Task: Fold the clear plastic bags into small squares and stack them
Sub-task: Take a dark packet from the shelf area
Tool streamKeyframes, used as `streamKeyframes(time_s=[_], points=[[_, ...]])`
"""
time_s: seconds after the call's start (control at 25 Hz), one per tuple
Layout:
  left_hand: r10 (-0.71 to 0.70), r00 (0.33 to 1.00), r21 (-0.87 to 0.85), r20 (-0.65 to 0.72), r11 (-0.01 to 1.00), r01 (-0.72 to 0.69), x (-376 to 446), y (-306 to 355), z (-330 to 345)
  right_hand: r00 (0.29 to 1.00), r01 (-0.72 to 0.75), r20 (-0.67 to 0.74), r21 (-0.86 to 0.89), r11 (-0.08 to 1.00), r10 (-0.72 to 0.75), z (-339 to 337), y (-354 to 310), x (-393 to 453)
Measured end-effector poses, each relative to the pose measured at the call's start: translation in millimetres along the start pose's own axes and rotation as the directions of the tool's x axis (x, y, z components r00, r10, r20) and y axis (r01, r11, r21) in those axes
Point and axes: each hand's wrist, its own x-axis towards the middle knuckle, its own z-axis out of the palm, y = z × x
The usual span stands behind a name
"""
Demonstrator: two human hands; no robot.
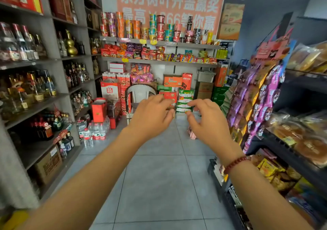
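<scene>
Both my arms are stretched out in front of me over a shop aisle. My left hand [152,116] hangs in the air with fingers loosely curled and nothing in it. My right hand [205,120], with a red bead bracelet on the wrist, is held the same way a short gap to its right, also holding nothing. I see no clear plastic bag anywhere in view.
Grey shelves [53,99] of bottles line the left side. A dark rack [290,152] of snacks and bread lines the right. At the far end stand a white plastic chair [139,92], stacked cartons and shelves of noodles. Water bottles [93,134] stand on the tiled floor [159,176].
</scene>
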Motion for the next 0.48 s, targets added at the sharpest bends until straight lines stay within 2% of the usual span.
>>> streamKeyframes(time_s=[0.16,0.32,0.48], points=[[-0.007,1.000,0.038,0.014,0.999,0.006,53.8,-67.9,44.4,0.999,-0.026,-0.044,-0.039,0.999,0.024,72.5,24.2,61.9],[-0.001,1.000,-0.027,0.010,1.000,0.001,124.2,-132.3,82.1,0.995,-0.072,-0.071,-0.036,0.997,0.069,135.8,53.5,130.4],[-0.024,0.999,-0.099,0.035,0.995,0.027,183.9,-181.5,128.8,0.994,-0.108,-0.029,-0.008,0.994,0.108,193.1,86.8,193.0]])
